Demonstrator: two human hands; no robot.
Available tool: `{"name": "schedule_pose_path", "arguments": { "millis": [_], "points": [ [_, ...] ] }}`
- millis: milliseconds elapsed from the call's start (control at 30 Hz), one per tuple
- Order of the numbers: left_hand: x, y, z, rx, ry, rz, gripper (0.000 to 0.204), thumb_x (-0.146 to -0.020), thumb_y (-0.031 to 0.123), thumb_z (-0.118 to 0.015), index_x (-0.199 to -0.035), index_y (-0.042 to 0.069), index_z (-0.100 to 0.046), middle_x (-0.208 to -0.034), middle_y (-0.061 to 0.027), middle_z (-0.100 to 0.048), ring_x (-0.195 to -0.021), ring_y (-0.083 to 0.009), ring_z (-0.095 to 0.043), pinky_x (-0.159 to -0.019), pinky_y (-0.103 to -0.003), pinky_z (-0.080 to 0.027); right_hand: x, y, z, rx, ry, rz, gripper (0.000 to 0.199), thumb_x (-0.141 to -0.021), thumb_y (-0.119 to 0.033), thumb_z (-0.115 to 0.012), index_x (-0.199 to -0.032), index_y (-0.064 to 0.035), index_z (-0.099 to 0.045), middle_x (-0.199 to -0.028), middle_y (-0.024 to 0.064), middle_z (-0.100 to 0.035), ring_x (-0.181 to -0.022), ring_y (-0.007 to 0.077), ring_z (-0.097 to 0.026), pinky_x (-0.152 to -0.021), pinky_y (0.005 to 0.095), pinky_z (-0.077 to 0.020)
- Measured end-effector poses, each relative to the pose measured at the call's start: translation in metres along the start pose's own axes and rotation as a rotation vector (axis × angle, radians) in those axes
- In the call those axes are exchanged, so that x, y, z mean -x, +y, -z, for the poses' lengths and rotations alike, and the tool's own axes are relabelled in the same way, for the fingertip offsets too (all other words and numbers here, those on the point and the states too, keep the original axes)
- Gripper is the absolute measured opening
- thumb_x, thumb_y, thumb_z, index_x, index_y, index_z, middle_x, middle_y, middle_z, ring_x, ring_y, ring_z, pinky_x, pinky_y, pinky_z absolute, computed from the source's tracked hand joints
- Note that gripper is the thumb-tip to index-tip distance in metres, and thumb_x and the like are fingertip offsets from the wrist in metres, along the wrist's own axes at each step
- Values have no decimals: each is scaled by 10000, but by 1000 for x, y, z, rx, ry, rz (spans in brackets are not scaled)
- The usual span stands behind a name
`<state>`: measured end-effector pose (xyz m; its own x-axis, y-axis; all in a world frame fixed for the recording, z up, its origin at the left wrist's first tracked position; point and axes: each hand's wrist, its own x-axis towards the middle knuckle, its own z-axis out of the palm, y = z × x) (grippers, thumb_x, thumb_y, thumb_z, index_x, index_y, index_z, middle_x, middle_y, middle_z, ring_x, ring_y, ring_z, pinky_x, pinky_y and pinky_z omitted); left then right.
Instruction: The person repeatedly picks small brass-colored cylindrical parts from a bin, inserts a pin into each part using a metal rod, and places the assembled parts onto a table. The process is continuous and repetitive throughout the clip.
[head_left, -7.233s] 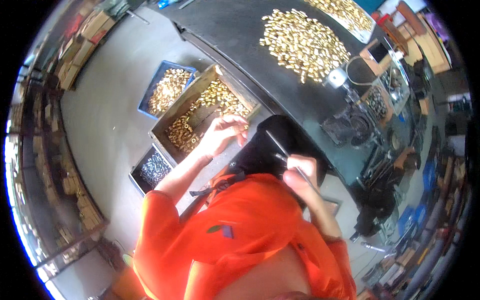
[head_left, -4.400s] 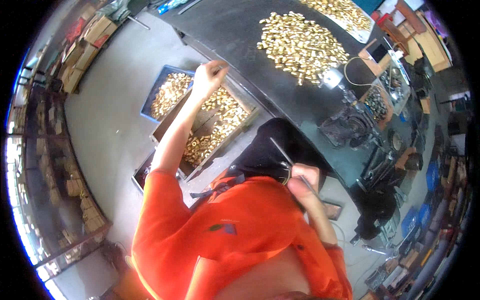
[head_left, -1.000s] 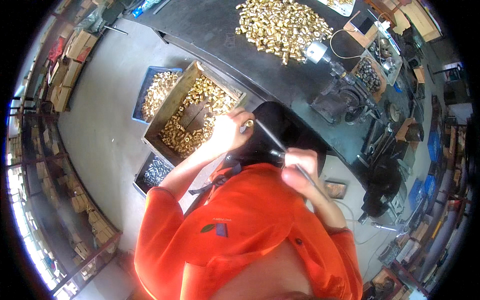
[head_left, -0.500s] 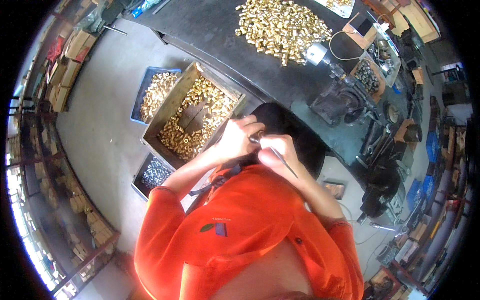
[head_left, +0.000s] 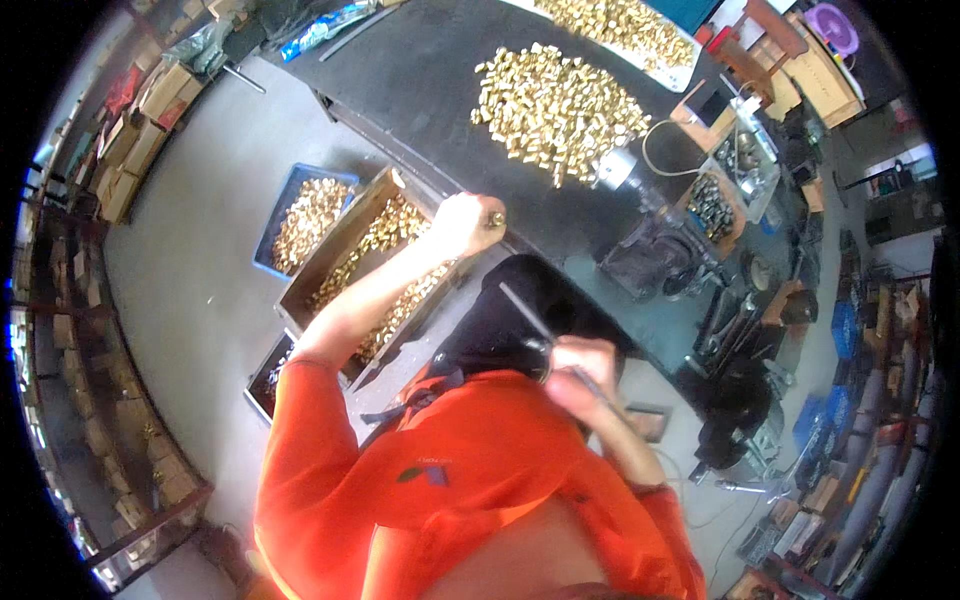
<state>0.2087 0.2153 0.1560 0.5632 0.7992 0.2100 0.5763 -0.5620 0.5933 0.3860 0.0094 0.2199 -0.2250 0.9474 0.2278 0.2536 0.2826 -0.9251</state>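
My left hand (head_left: 462, 226) is closed round a small brass fitting (head_left: 496, 218), whose end shows at the finger side. It hovers above the right end of a wooden box (head_left: 383, 185) of loose brass fittings (head_left: 395, 222). Lower and to the right, my right hand (head_left: 583, 368) grips a slim metal rod-like tool (head_left: 525, 308). One end of that tool points up and left over my dark-clad lap, apart from the fitting. The tool's exact kind cannot be made out.
On the dark workbench (head_left: 425, 95) lie a heap of brass fittings (head_left: 560, 115) and a white tray (head_left: 685, 75) holding more. A bench machine (head_left: 655, 250) stands at the right. Left of the wooden box are a blue bin (head_left: 262, 255) and a dark bin (head_left: 258, 395).
My hands, together before, have parted. The left has moved up and left with the fitting; the right has moved down and right with the tool. The view has shifted, showing more of the bench.
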Motion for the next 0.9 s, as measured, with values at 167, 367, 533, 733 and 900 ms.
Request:
{"name": "schedule_pose_path", "arguments": {
  "millis": [167, 367, 533, 733, 900],
  "points": [
    [-113, -19, -11, -136, 157, -64, 254, -739, 226, -647, -911, 39, -665, -716, -183, -639, -636, -313, -642, -630, -394, -517, -2, 7, -9, 85, -3, 11, 225, -648, -46, -561, -561, -25, -355, -541, 78, -308, -445, 193, -331, -436, 333, -226],
    [-136, 19, 46, 718, 249, 41, 394, -837, 163, -611, -1162, -52, -549, -769, -91, -665, -575, -112, -614, -556, -278, -474, 6, 13, -8, 120, 66, -54, 205, -616, -3, -548, -563, -27, -351, -533, 76, -318, -451, 187, -349, -434, 317, -233],
    [-46, -29, 65, 141, 264, 37, 271, -853, 261, -641, -882, -5, -683, -598, -82, -627, -536, -127, -613, -530, -292, -473, 9, 22, -12, 26, 70, -67, 237, -618, -59, -574, -554, -25, -349, -522, 62, -318, -445, 177, -333, -438, 310, -241],
    [129, -183, 53, 10, 223, 481, 159, -735, 94, -560, -804, 35, -690, -678, -140, -650, -586, -227, -652, -582, -336, -511, 4, 24, -15, 1, -5, -89, 293, -631, -142, -600, -549, -24, -344, -525, 55, -318, -456, 150, -321, -442, 303, -228],
    [195, -239, 11, -221, 93, 717, 260, -727, 109, -568, -962, 88, -681, -897, -166, -670, -859, -337, -643, -776, -406, -511, -2, 26, -18, -34, -38, -109, 391, -687, -250, -641, -551, -24, -352, -527, 52, -321, -467, 151, -326, -450, 302, -233]
  ]
}}
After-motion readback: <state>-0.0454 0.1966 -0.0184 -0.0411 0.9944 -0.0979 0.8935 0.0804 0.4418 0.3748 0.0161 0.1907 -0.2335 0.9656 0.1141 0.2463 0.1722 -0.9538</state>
